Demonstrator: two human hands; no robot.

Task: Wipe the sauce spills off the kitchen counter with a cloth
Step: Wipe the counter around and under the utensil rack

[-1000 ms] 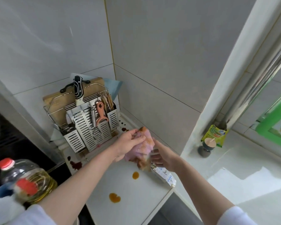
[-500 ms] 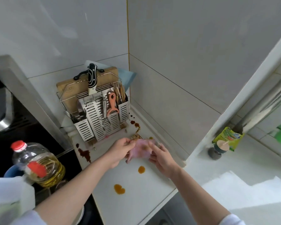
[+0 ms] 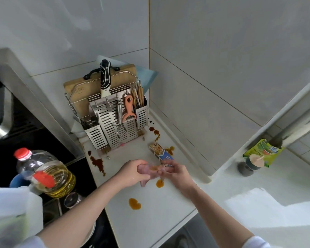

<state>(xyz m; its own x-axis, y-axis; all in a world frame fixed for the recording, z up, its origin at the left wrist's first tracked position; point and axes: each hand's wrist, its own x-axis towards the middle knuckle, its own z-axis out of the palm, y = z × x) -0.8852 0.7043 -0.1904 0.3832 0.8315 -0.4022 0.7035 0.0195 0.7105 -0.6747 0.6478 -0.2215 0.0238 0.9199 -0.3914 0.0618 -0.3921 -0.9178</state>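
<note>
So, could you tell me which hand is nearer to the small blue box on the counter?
Right. The right hand sits just below the blue box, almost touching; the left hand is farther off, down-left.

I can read nothing; marks on the cutting board (image 3: 82, 90) and small box (image 3: 162, 152) stay illegible.

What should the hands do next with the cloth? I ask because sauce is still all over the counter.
Probably lower the crumpled pink cloth, held between the left hand and the right hand, onto the small orange sauce spot just below it and wipe. That spot lies nearest; the larger orange puddle and the dark brown streak wait too.
</note>
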